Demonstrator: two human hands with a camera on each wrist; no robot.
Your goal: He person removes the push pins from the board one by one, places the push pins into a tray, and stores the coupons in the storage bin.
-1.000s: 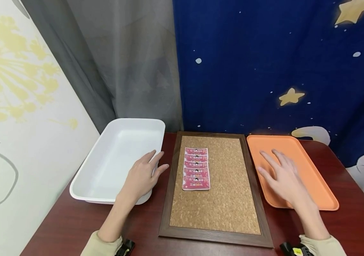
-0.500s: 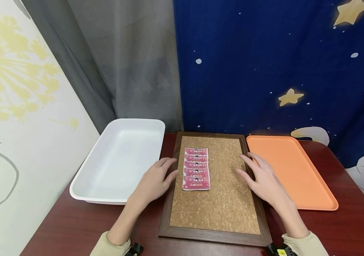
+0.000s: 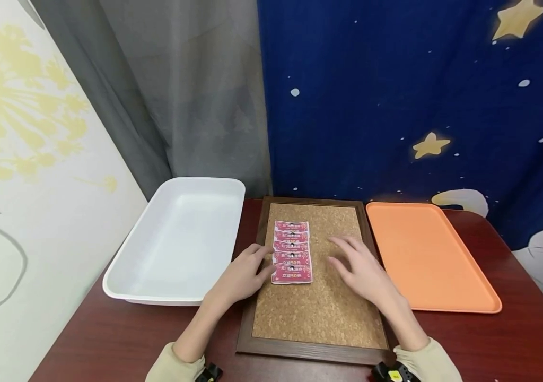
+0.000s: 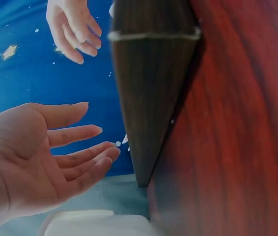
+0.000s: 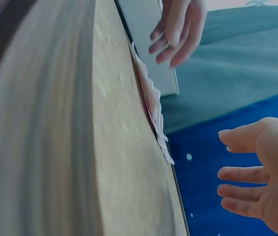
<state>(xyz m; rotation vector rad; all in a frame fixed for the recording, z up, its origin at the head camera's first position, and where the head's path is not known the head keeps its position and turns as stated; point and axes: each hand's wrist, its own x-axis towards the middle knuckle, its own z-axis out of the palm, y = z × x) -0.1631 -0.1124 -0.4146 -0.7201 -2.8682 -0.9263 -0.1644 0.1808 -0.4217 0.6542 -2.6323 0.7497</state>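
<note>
- White tub (image 3: 176, 233): stands at the left of the table (image 3: 109, 339), long axis running away from the person, its right wall just beside the corkboard.
- Left hand (image 3: 243, 273): lies over the left frame of the corkboard, fingers loosely extended and holding nothing. The fingertips reach the left edge of the coupons at the two nearest ones; actual contact cannot be confirmed. The left wrist view shows the palm (image 4: 26, 157) open with fingers spread.
- Corkboard (image 3: 321, 313): lies flat at the table centre in a dark wooden frame, long axis running away from the person.
- Coupons (image 3: 292, 252): five red slips on the left half of the corkboard, in its far part. They overlap in a column running away from the person, parallel to the board's long axis. Each slip lies crosswise, long side left to right, print reading upright from the person's side. In the right wrist view their edges (image 5: 151, 105) lift slightly off the cork.
- Right hand (image 3: 359, 268): sits over the cork just right of the coupons, fingers extended and spread, grasping nothing, clear of the slips.
- Orange tray (image 3: 443, 276): lies right of the corkboard, parallel to it.
</note>
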